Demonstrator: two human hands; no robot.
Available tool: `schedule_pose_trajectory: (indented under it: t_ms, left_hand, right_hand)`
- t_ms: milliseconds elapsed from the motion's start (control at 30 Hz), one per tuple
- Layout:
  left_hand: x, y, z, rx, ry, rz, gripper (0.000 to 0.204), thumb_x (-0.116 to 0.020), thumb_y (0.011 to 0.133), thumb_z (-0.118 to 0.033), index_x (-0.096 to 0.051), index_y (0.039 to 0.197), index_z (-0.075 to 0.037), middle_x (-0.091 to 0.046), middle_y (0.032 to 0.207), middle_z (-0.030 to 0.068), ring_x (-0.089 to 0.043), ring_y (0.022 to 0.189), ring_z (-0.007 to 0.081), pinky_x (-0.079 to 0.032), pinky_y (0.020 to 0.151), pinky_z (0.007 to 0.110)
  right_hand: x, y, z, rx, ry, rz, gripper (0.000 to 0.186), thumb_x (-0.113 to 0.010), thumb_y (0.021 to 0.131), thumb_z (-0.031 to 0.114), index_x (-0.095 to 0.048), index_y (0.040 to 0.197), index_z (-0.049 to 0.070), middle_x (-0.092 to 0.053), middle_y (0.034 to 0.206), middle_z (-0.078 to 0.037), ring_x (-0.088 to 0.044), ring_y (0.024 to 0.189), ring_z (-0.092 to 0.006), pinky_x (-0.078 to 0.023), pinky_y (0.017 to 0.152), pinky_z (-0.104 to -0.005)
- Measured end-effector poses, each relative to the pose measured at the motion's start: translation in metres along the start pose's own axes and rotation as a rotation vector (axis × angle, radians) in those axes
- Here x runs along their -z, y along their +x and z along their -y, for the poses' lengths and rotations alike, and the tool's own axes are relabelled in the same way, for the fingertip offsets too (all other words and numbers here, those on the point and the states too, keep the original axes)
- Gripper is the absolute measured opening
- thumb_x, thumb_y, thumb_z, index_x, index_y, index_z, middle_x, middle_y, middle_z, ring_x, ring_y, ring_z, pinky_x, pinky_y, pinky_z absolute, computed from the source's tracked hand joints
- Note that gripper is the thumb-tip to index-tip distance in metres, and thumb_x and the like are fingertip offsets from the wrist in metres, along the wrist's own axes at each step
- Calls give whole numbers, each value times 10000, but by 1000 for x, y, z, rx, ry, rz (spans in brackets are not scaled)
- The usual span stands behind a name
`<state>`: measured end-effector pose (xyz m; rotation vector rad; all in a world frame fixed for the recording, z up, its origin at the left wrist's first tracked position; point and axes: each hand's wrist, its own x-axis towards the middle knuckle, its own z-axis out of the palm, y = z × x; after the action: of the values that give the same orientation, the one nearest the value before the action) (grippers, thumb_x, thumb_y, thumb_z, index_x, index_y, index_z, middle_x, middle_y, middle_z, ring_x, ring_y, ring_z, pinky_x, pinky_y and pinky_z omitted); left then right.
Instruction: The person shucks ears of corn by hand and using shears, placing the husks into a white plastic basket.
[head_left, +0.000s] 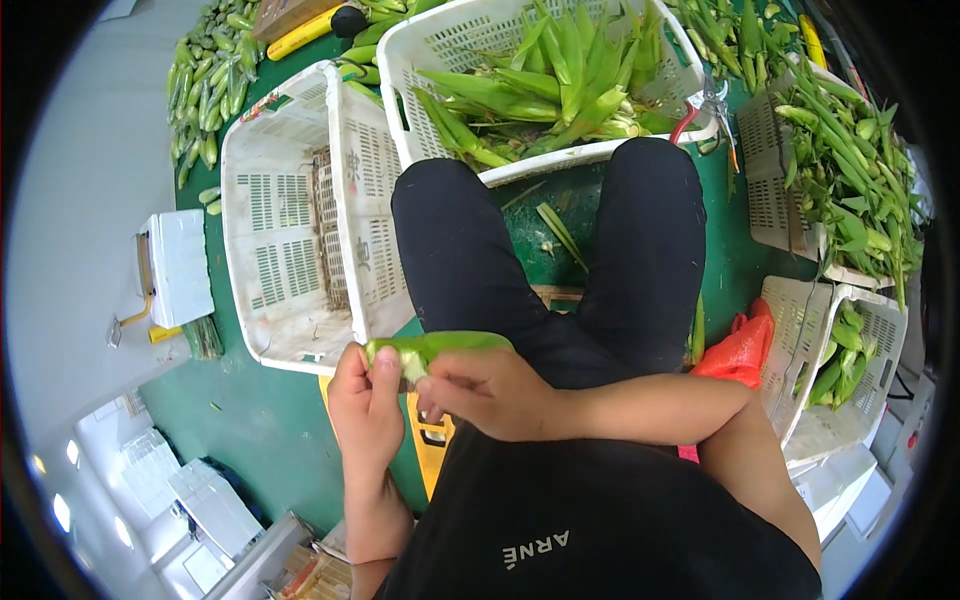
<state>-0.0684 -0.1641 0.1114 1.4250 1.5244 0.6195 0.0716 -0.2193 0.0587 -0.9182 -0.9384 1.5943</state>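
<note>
Plainly, the white crate (555, 161) beyond your right grip (500, 392) bears leafy green husks (575, 70); your black shirt (610, 490), behind that grip, carries pale lettering (536, 546). Your left grip (368, 408) and right both clasp the corn ear (445, 343) between them, seemingly part-opened: much green left, a pale patch (412, 366) bared.

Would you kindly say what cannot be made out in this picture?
All in the head view:
Lower part of the green piece: covered by the right hand.
Most fingers of the left hand: hidden behind its thumb side.
Floor of the leaf-filled crate: under leaves; far side cut off by upper edge.
Contents of the red bag: hidden by its plastic.
</note>
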Motion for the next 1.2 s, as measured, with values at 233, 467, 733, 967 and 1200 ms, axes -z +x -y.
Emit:
schedule_pose_trajectory:
  t_ms: [233, 467, 733, 967, 1200]
  left_hand:
    - [-31, 14, 43, -171, -537, -92, 239, -455, 970, -160, -427, 747, -78, -455, 628, -18, -377, 535, 58, -315, 495, 205]
    - [-75, 29, 58, -50, -884, -234, 159, -444, 902, -86, -440, 743, -89, -501, 689, 0, -440, 575, 67, -342, 499, 202]
    - [-101, 31, 65, -66, -934, -134, 210, -479, 853, 36, -408, 697, -85, -464, 720, 9, -397, 601, 77, -330, 543, 207]
    - [-110, 26, 54, -164, -918, 19, 229, -490, 866, 31, -405, 680, -73, -454, 704, 5, -385, 606, 69, -324, 572, 218]
    - [-100, -3, 72, -514, -636, 238, 154, -526, 849, 9, -456, 723, -45, -513, 754, 65, -473, 669, 150, -399, 643, 281]
  right_hand:
    - [25, 6, -13, -203, 566, -56, 190, -483, 948, 151, -544, 810, 36, -615, 693, -51, -582, 532, -87, -395, 455, -209]
    - [49, -1, -51, -217, 805, -264, 212, -435, 934, 197, -474, 757, 87, -574, 640, -66, -462, 426, -100, -324, 382, -218]
    - [97, 5, -41, -119, -6, -280, 216, -477, 944, 239, -525, 837, 58, -545, 695, -41, -485, 580, -118, -396, 533, -252]
    - [105, 21, 5, 66, -169, -121, 297, -532, 958, 260, -655, 904, -4, -546, 890, -36, -533, 905, -112, -435, 751, -267]
    - [99, -7, -1, -416, 548, -279, 248, -562, 947, 223, -640, 842, 12, -627, 770, -38, -586, 676, -103, -464, 623, -249]
